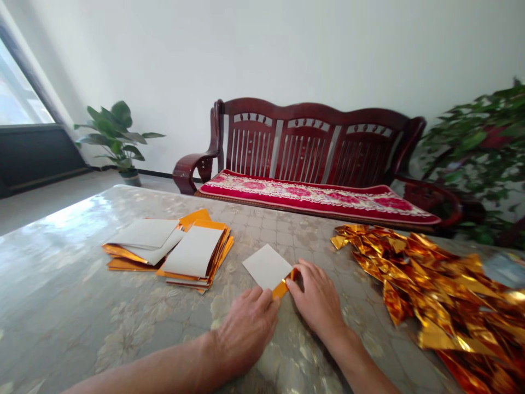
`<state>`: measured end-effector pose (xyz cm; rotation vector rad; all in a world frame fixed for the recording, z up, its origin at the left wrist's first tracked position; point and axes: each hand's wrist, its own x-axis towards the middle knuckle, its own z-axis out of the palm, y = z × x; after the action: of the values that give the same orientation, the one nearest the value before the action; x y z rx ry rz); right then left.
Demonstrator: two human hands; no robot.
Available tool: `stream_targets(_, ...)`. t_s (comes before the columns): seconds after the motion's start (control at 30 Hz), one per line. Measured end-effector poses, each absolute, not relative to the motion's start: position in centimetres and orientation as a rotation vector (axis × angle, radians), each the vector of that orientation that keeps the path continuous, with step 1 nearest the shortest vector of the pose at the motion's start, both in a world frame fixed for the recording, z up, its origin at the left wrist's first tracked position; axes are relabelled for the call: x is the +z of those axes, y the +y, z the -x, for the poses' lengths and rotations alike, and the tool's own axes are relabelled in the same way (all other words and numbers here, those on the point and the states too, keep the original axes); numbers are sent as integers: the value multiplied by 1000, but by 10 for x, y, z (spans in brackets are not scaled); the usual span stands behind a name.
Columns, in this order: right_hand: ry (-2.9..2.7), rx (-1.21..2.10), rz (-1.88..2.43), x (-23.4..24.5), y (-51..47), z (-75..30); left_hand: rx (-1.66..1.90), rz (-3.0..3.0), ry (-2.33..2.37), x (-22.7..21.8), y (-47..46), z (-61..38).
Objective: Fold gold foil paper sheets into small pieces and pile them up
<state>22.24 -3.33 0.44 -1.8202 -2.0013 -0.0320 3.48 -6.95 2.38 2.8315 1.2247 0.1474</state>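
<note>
Wall: plain and pale, with a window above a dark panel at far left.
Greenery: a potted plant stands on the floor near the left corner; a leafy plant fills the right edge.
Bench: dark red wood with a slatted back, set against the wall, its seat under a red floral cover.
Table: grey-beige, floral and grid patterned, glossy where window light falls on its left.
Table's left: two adjoining stacks of pale-and-orange sheets.
Table's right: a heap of shiny gold folded pieces.
Square sheet: flat at mid-table, pale side up, orange along its near right edge.
Left hand: fingers bent, touching the sheet's near corner; whether they grip cannot be told.
Right hand: thumb and fingers nearly closed, pinching the orange edge.
</note>
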Motion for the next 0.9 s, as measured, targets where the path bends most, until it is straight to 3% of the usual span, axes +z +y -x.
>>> stream_targets(0.23,-1734,236,1660,-3,-31,-229,283,-2781,1196,23,-70,-33)
stream_targets(0.53,-1929,-377,965,25,-53,-214,1180,-2712,963,10,-61,-21)
stream_targets(0.9,-2008,-317,983,21,-51,-211,1352,-2063,899,7,-35,-21)
